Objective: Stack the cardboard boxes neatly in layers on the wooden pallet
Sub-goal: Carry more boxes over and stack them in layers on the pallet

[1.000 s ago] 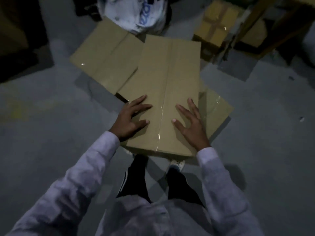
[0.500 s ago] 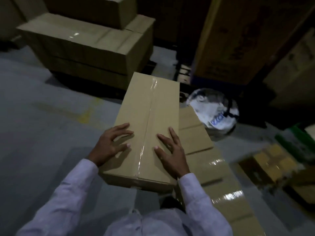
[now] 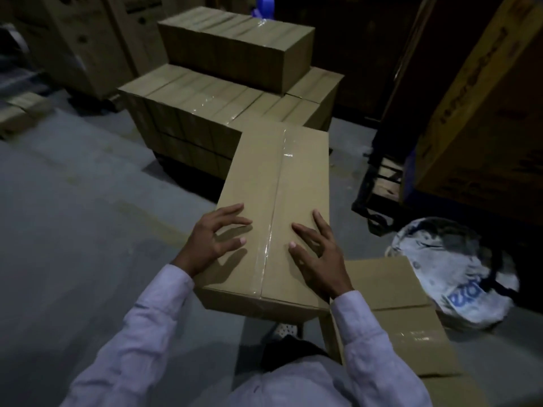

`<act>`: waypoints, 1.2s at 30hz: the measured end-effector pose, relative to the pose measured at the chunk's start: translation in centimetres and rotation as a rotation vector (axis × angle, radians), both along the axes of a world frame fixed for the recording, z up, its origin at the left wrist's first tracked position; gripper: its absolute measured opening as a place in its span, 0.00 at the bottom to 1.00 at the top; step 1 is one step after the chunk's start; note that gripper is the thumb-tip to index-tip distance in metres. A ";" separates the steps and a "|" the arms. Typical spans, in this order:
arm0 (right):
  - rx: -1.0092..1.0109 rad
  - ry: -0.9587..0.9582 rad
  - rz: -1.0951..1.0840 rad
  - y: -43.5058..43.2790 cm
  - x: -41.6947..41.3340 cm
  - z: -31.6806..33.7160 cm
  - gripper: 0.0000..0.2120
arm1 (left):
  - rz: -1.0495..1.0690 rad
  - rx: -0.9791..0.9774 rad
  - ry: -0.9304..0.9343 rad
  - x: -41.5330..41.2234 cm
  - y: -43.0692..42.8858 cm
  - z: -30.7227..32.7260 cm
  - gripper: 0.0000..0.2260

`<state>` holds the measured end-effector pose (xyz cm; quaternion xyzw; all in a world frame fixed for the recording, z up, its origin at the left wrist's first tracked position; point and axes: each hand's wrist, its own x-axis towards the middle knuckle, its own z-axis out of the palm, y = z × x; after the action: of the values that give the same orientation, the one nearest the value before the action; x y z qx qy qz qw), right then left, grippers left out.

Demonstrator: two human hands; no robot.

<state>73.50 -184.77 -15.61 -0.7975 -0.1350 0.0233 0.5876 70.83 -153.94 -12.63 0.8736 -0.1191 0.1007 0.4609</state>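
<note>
While the grey concrete floor (image 3: 73, 215) spreads dim and bare across the left of the view, a tall yellow-brown printed carton (image 3: 482, 107) leans in at the right edge, with dark shelving behind it. Ahead stands the stack of brown taped cardboard boxes (image 3: 205, 113), two layers deep, with a single long brown box (image 3: 235, 45) lying across the top as a third layer; the wooden pallet beneath is lost in shadow and cannot be made out. Nearer, a long brown cardboard box sealed with clear tape down its middle (image 3: 279, 186) is held off the floor in front of the person, its far end reaching toward the stack's near corner and its near end close to the body. Below and to the right of it, another flat brown cardboard box (image 3: 396, 318) lies on the floor, and just beyond that sits a crumpled white plastic sack with blue lettering (image 3: 458, 274). Pale lilac shirt sleeves (image 3: 141, 333) run up to the box from the bottom of the view. The left hand (image 3: 214, 239) lies on the box top left of the tape seam, fingers spread and slightly arched, and the right hand (image 3: 320, 254) lies right of the seam, fingers likewise fanned out, both palms pressing down on the cardboard near its close end.
</note>
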 end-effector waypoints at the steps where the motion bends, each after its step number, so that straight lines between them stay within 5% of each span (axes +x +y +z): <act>1: 0.000 0.001 0.002 0.6 3.0 0.2 0.21 | 0.006 0.001 0.012 2.8 0.5 0.2 0.19; 12: -0.015 0.044 -0.023 4.0 30.1 5.8 0.17 | -0.056 -0.060 0.032 31.9 4.0 3.0 0.20; 26: -0.017 0.016 -0.339 7.7 65.5 4.7 0.15 | -0.334 -0.069 0.081 75.6 6.2 1.7 0.17; 36: -0.047 0.038 -0.348 7.7 86.6 2.7 0.15 | -0.341 -0.044 0.097 97.0 6.0 0.9 0.16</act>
<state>160.15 -177.07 -12.87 -0.8216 0.0167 -0.0606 0.5666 167.87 -147.91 -11.74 0.8342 -0.2410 -0.0189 0.4956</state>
